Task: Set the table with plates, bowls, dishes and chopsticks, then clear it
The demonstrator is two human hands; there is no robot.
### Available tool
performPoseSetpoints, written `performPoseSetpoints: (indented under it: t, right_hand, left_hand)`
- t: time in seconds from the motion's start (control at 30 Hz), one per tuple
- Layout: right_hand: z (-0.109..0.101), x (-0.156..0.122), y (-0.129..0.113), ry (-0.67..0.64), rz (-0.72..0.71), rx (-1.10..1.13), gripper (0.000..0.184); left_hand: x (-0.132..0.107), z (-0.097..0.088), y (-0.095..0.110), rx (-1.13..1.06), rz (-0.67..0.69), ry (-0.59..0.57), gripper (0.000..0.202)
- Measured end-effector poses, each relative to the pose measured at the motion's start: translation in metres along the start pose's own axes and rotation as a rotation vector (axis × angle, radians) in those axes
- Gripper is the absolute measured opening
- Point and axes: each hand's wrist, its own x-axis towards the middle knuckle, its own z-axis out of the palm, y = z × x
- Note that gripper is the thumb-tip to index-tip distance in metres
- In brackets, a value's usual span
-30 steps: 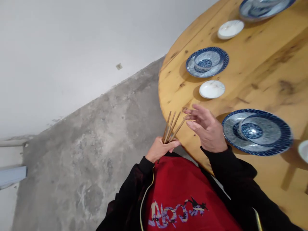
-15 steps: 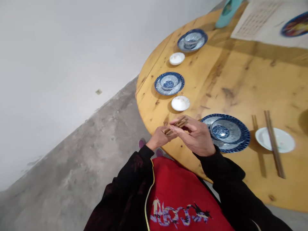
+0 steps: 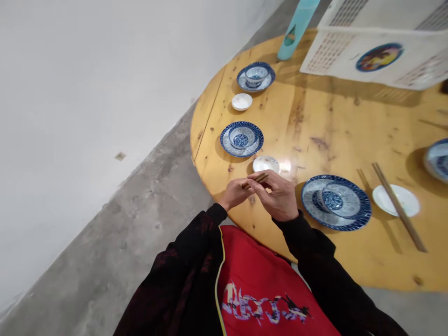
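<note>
Both my hands meet over the near left edge of the wooden table, closed around a small bundle of wooden chopsticks (image 3: pixel 257 179). My left hand (image 3: pixel 235 193) grips their lower end, and my right hand (image 3: pixel 280 193) pinches the upper end between thumb and fingers. How many sticks there are is hard to make out. Just beyond my fingers lies a small white dish (image 3: pixel 266 164), partly hidden by my right hand. A blue-and-white plate with a bowl on it (image 3: pixel 311 214) sits right of my right wrist.
On the wooden table (image 3: pixel 280 126), another blue-rimmed plate (image 3: pixel 227 144) and a farther plate (image 3: pixel 269 81) carry bowls. A small dish (image 3: pixel 242 101) lies between them. Chopsticks rest across a white saucer (image 3: pixel 408 200) at right. A white basket (image 3: pixel 336 51) and a turquoise object (image 3: pixel 296 32) stand behind.
My view has shifted, bringing more of the white basket and a plate at the far right into sight. My hands, still on the chopsticks, have moved left, away from the nearest plate.
</note>
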Motion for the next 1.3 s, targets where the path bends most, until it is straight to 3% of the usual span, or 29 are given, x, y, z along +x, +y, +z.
performPoseSetpoints:
  t: [0.2,0.33,0.5,0.7,0.9,1.07,1.3]
  right_hand:
    - [0.023,0.011,-0.005,0.106,0.088,-0.142,0.018]
    - [0.029,0.012,-0.011,0.171,0.116,-0.2,0.023]
    - [0.03,0.006,-0.016,0.192,0.161,-0.256,0.016]
    - [0.018,0.0,-0.015,0.096,0.146,-0.198,0.011]
    - [-0.01,0.008,-0.016,-0.079,0.245,0.015,0.022]
    - [-0.027,0.015,-0.018,-0.063,0.337,0.187,0.023]
    - [-0.025,0.016,-0.024,-0.052,0.265,0.158,0.011]
  left_hand:
    - [0.003,-0.011,-0.008,-0.024,0.043,0.035,0.019]
    - [0.009,-0.015,-0.011,-0.102,0.135,-0.077,0.016]
    - [0.012,-0.015,-0.02,-0.072,0.182,-0.181,0.018]
    - [0.01,-0.012,-0.027,-0.131,0.206,-0.246,0.019]
    - [0.009,-0.024,-0.022,-0.118,0.089,-0.322,0.026]
    - [0.005,-0.032,-0.012,-0.178,0.087,-0.327,0.025]
    - [0.004,-0.034,-0.007,-0.159,0.109,-0.341,0.023]
